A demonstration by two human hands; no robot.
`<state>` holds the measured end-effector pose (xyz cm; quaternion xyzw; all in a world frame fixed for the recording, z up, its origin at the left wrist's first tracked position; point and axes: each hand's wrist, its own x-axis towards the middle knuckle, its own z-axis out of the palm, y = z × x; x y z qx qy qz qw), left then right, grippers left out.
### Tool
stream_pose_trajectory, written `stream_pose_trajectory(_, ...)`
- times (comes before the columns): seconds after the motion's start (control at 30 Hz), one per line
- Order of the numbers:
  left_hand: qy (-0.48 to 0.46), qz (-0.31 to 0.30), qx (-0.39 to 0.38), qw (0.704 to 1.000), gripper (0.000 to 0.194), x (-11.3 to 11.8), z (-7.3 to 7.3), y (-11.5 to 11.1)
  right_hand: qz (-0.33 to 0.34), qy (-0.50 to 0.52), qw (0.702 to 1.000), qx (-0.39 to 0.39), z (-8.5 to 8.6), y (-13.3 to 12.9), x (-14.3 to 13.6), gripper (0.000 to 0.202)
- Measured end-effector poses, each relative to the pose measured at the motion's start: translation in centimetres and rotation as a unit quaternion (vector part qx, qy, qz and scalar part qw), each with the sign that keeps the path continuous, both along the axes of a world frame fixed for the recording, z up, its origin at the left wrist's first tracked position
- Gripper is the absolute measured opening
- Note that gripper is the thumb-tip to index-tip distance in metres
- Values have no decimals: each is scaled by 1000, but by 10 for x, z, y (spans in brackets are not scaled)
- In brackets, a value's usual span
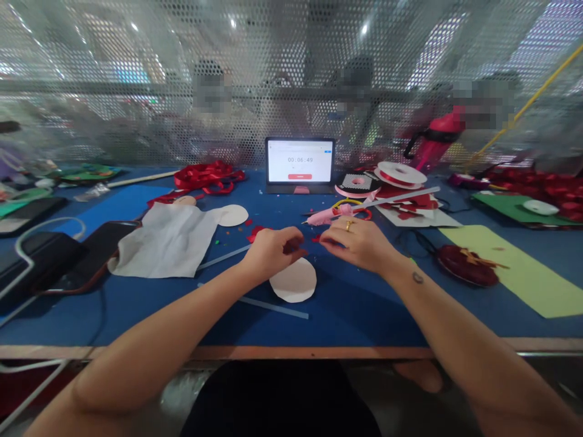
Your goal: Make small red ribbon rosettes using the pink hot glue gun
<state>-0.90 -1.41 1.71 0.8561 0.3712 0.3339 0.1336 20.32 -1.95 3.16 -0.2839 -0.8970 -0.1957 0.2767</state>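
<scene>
A white paper circle (293, 282) lies flat on the blue table in front of me. Over its upper left edge is my left hand (273, 249), fingers curled in towards the thumb. Across a small gap, my right hand (357, 243) has its fingertips drawn together in a pinch. Whatever either hand holds is too small or hidden to make out. Just behind the right hand lies a pink glue gun (324, 216) with a long glue stick (410, 194) sticking out of its back. Red scraps (257, 232) lie behind the left hand. Another glue stick (276, 307) rests below the circle.
Left are a white cloth (166, 240), a second white circle (232, 215), a phone (93, 258) and red ribbon (209, 176). A tablet (299, 161) showing a timer stands behind. Ribbon spools (401, 174), a dark red pouch (469, 265) and yellow paper (532, 267) are at right.
</scene>
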Motion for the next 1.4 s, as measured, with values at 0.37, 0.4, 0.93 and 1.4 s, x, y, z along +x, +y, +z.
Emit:
stream_pose_trajectory(0.37, -138, -40, 28, 989, 10, 2, 5, -14, 21, -5, 997, 75, 13, -21, -9, 17)
stream_pose_trajectory(0.4, -133, -43, 40, 989, 10, 2, 5, -14, 24, -7, 997, 78, 14, -21, -9, 17)
stream_pose_trajectory(0.93, -145, -35, 153, 977, 8, 3, 6, -15, 43, 107, 992, 45, 11, -17, -8, 13)
stream_pose_trajectory(1.4, -132, -66, 161, 976, 5, 3, 10, -16, 50, 226, 953, -195, 6, -16, -12, 12)
